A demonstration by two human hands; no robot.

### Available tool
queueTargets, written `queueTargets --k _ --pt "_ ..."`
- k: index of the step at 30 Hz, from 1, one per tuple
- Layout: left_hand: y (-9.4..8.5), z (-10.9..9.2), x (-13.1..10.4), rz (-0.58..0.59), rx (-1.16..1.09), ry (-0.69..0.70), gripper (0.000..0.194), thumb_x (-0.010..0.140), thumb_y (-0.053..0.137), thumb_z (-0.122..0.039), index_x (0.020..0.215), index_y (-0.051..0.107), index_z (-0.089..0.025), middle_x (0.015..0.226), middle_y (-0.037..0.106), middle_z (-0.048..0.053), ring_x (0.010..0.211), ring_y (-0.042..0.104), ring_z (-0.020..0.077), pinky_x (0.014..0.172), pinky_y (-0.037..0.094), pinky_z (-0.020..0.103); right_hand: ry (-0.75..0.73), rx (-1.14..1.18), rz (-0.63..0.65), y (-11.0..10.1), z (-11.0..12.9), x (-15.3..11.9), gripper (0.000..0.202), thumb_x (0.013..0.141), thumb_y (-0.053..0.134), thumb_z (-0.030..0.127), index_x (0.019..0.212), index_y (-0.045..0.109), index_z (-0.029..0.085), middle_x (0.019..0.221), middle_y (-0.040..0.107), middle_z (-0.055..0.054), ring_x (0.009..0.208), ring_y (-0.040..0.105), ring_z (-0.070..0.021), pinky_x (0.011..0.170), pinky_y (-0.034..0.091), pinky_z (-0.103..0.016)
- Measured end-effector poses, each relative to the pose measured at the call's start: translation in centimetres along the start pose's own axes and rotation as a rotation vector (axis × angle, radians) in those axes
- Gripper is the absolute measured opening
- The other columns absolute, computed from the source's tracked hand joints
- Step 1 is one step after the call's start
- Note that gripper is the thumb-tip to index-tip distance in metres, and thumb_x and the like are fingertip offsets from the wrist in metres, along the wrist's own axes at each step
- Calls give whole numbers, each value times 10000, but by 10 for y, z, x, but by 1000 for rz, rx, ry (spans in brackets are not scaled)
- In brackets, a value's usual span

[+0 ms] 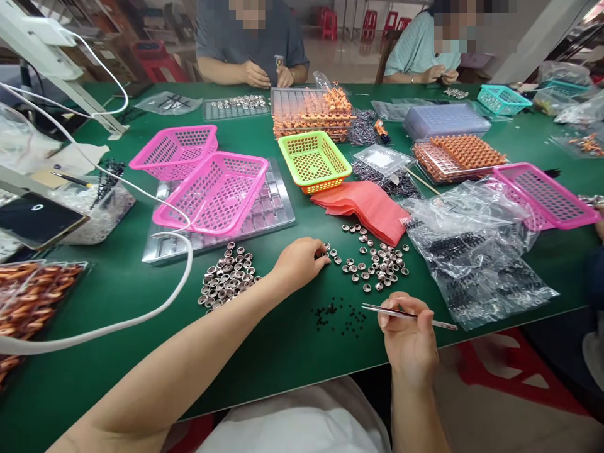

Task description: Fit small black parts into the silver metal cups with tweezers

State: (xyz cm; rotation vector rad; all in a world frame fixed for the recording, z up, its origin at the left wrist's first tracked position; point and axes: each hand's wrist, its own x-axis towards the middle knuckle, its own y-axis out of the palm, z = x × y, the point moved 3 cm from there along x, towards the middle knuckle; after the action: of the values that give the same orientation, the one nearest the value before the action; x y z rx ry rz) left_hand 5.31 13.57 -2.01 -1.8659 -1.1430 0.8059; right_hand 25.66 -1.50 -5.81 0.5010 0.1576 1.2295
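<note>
My left hand [299, 263] reaches over the table with its fingers pinched together, right beside a few small silver metal cups. What sits between those fingertips is too hidden to make out. In my right hand [411, 346] is a pair of metal tweezers [396, 312], held between thumb and fingers, tips pointing left. Tiny black pieces [330, 311] lie scattered below and left of the tweezer tips. A loose group of round metal cups [387, 264] spreads above my right hand. Another heap of metal cups [229, 277] lies left of my left forearm.
Pink baskets [221, 189] rest on a clear tray [278, 201]. A yellow basket [314, 160] stands behind red cloth [363, 204]. Plastic bags of black parts [481, 258] lie right. A white cable [184, 277] loops at left. Two people sit opposite.
</note>
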Motion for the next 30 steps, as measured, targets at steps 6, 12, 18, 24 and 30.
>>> queueTargets --k 6,12,18,24,30 --pt "-8 -13 -31 30 -87 52 138 894 624 -275 980 700 -199 953 750 42 845 690 217 735 527 316 -27 -82 38 2 2 2 383 1044 365 440 947 672 233 900 544 -23 647 630 -128 546 540 -298" --pt "-7 -14 -92 8 -241 162 123 894 589 -195 978 678 -194 889 733 24 783 690 176 724 542 286 29 -143 22 4 -1 2 100 890 706 253 967 655 215 937 585 -11 654 672 -106 598 596 -263" --pt "8 1 -114 -87 -386 249 188 949 586 -198 1120 662 -186 930 740 29 823 700 154 782 550 263 134 -202 49 6 5 -1 112 863 754 233 969 720 216 945 656 -6 677 718 -113 628 633 -248" --pt "12 4 -111 -85 -443 331 199 975 571 -172 1143 673 -141 942 744 60 838 698 164 767 555 255 114 -470 76 7 15 -6 134 877 732 193 1007 745 221 1031 720 -44 848 762 -203 696 661 -318" --pt "14 8 -111 -100 -463 341 217 986 553 -163 1166 671 -136 965 752 64 864 708 172 775 556 258 52 -752 60 8 8 -15 152 890 710 187 1028 716 250 993 747 -28 906 733 -180 796 634 -308"
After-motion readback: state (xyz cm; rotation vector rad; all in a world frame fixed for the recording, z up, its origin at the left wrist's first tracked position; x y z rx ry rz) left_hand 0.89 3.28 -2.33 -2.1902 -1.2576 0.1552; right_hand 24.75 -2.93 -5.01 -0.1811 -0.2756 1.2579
